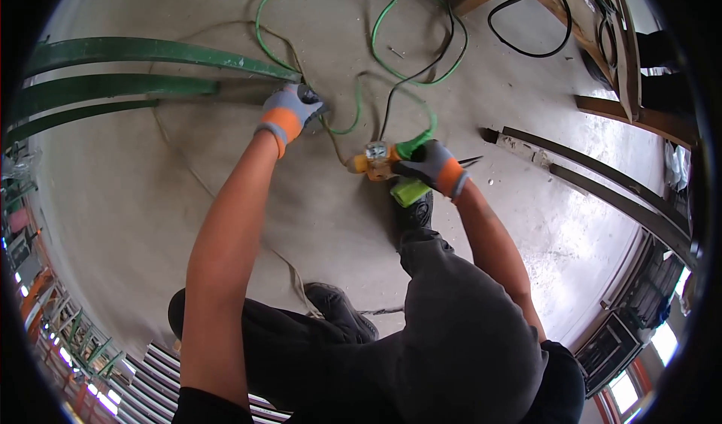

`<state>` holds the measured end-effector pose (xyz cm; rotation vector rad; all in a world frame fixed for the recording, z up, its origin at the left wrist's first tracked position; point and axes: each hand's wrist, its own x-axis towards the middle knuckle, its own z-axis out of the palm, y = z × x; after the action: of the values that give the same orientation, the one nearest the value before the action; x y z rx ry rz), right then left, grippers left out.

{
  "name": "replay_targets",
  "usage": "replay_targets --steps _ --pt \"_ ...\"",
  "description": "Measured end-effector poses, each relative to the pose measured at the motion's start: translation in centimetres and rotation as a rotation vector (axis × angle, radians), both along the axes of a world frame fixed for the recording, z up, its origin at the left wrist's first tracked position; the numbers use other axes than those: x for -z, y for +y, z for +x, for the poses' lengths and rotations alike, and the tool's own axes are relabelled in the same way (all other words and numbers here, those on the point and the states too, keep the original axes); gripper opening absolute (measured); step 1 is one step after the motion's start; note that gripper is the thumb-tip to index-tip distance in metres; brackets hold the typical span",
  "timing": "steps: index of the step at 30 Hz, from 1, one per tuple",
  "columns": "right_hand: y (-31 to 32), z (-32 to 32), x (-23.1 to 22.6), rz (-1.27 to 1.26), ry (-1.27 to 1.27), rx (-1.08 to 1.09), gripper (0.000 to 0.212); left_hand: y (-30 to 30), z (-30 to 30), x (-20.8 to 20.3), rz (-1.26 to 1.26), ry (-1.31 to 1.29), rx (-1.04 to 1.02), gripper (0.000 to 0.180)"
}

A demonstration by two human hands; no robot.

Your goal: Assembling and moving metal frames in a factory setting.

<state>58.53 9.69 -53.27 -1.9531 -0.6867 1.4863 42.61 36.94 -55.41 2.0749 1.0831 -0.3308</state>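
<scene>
My left hand (pixel 289 115), in a grey glove with a dark palm and orange cuff, is closed beside the tip of a green metal bar (pixel 180 51). What its fingers hold, if anything, I cannot make out. My right hand (pixel 435 167), gloved alike, grips an orange and yellow cable connector block (pixel 377 161) low over the floor. A thick green cable end (pixel 416 145) and a thin black cable (pixel 388 112) run to the block. Under the right hand is a bright green piece (pixel 411 191), close to my shoe; its kind is unclear.
Loops of green cable (pixel 376 36) and a tan cord (pixel 203 183) lie across the concrete floor (pixel 338 228). Several curved green bars extend from the left. At right are a wooden stand (pixel 571 40) with black cables and two long dark rails (pixel 602 161).
</scene>
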Motion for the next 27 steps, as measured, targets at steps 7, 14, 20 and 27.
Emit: replay_targets --steps 7,14,20,27 --pt "-2.1 2.0 -3.7 0.091 0.323 0.294 0.031 -5.9 -4.4 0.8 0.747 -0.629 -0.065 0.035" --pt "-1.9 -0.4 -3.1 0.256 0.471 0.416 0.037 -12.7 -2.1 -0.2 -0.116 -0.507 -0.520 0.023" --pt "-1.5 -1.7 -2.1 0.328 0.248 0.381 0.023 -11.1 -1.3 -3.5 -0.837 -0.448 -0.749 0.029" --pt "2.2 -3.6 -3.7 0.435 0.300 0.313 0.018 -9.0 -4.7 -4.9 -0.849 -0.569 -0.329 0.035"
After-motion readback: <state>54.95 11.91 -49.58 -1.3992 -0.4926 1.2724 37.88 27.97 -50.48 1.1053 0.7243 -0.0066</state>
